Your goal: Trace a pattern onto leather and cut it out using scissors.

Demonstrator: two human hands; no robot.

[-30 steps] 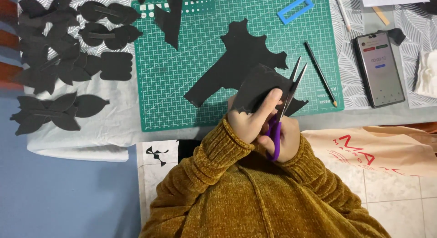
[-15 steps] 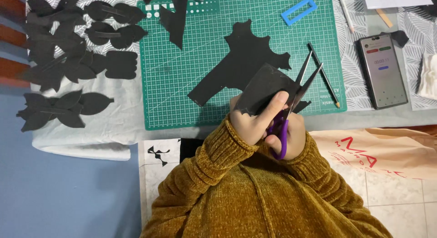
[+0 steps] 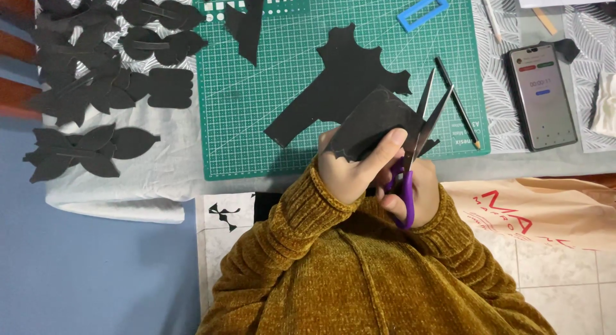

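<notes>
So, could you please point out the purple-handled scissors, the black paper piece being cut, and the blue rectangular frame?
purple-handled scissors (image 3: 406,192): head view, on the purple handle.
black paper piece (image 3: 372,120): head view, its middle.
blue rectangular frame (image 3: 403,18): head view, its left corner.

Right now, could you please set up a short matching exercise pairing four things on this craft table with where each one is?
Things:
1. scissors
2. phone
3. blue rectangular frame
4. pencil

Places:
A. top of the green cutting mat
B. right of the mat, screen up
C. in the right hand, blades open
D. along the mat's right edge

Pairs: 1-C, 2-B, 3-A, 4-D
</notes>
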